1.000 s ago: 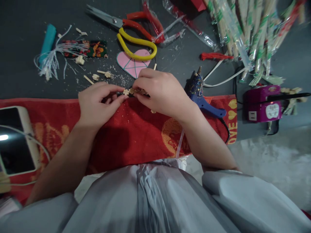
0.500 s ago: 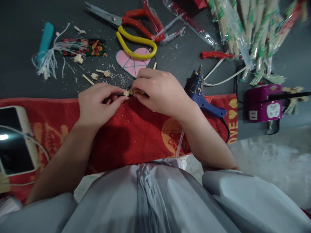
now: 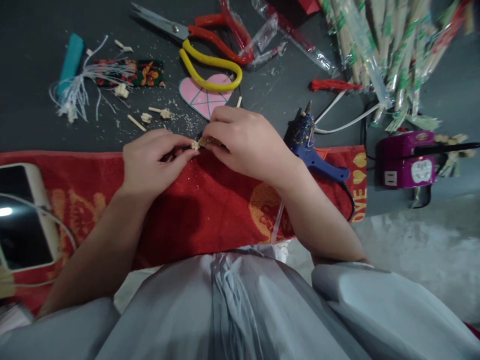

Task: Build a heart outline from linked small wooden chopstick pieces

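Note:
My left hand (image 3: 152,157) pinches the left end of a thin dark strip bearing small pale flower-shaped pieces (image 3: 195,144), thumb and forefinger pressed together. Close beside it, my right hand (image 3: 245,142) has its fingertips closed on the same strip and covers its right part. Both hands are over the far edge of a red towel (image 3: 176,220). Just beyond them lies a pink heart-shaped card (image 3: 206,100) with green lines. Left of the card are loose pale flower pieces (image 3: 165,114) and short sticks (image 3: 136,123) among scattered crumbs.
Scissors (image 3: 176,30) with red and yellow handles overlap the card. A blue glue gun (image 3: 311,150) lies by my right forearm. Wrapped stick bundles (image 3: 397,60) and a purple power socket (image 3: 407,162) are at right. A phone (image 3: 26,215) rests at left, near white threads (image 3: 75,90).
My left hand has shifted very slightly to the right, and my right fingers have tilted a little over the strip. A piece of clear wrapper by the scissors has changed shape.

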Tool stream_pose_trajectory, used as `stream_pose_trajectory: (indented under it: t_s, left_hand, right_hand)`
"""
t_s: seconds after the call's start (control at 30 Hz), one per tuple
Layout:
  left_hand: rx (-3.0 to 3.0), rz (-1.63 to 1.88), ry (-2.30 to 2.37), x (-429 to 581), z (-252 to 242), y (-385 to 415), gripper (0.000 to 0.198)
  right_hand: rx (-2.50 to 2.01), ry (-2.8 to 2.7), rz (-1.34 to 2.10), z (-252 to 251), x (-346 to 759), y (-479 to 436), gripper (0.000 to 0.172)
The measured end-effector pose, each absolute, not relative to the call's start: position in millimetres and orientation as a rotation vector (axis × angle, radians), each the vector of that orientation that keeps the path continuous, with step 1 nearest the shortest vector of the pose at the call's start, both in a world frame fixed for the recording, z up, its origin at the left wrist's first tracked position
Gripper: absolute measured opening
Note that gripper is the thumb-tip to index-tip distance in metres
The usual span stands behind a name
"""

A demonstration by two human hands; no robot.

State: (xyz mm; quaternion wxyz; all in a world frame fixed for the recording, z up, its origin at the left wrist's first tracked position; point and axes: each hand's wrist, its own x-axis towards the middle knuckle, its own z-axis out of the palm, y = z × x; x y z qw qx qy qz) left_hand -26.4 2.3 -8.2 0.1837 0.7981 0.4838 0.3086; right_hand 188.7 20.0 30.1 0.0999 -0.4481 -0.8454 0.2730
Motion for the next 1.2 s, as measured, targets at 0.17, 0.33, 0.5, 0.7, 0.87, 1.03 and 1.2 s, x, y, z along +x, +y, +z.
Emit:
stream_pose_trajectory:
  t_s: [0.17, 0.33, 0.5, 0.7, 0.87, 1.03, 1.2]
  left_hand:
    - [2.244, 0.77, 1.393, -28.6, -9.3, 3.5, 0.025]
    - [2.277, 0.792, 1.412, -28.0, -8.2, 1.9, 0.023]
    - [2.293, 0.785, 1.441, -26.4, -6.8, -2.1, 0.02]
    - [2.304, 0.857, 1.386, -26.9, -7.2, -4.5, 0.009]
    - [2.32, 0.845, 1.38, -26.2, -6.0, -3.3, 0.009]
    - [2.271, 0.792, 1.445, -25.0, -1.9, -4.7, 0.01]
    - [2.256, 0.863, 1.465, -24.0, 0.4, -7.0, 0.012]
  right_hand:
    - [-1.327, -2.481, 0.825, 27.3, 188.1, 19.5, 0.037]
    - [-1.359, -2.424, 0.824, 25.2, 186.8, 17.5, 0.033]
    - [-1.327, -2.474, 0.841, 28.1, 187.3, 18.4, 0.037]
    - [-1.336, -2.495, 0.794, 28.9, 186.4, 17.8, 0.036]
    - [-1.351, -2.515, 0.752, 29.0, 187.1, 16.8, 0.036]
    - [-1.352, -2.496, 0.753, 32.5, 188.1, 16.7, 0.033]
    - [-1.373, -2.543, 0.683, 36.8, 186.7, 15.2, 0.032]
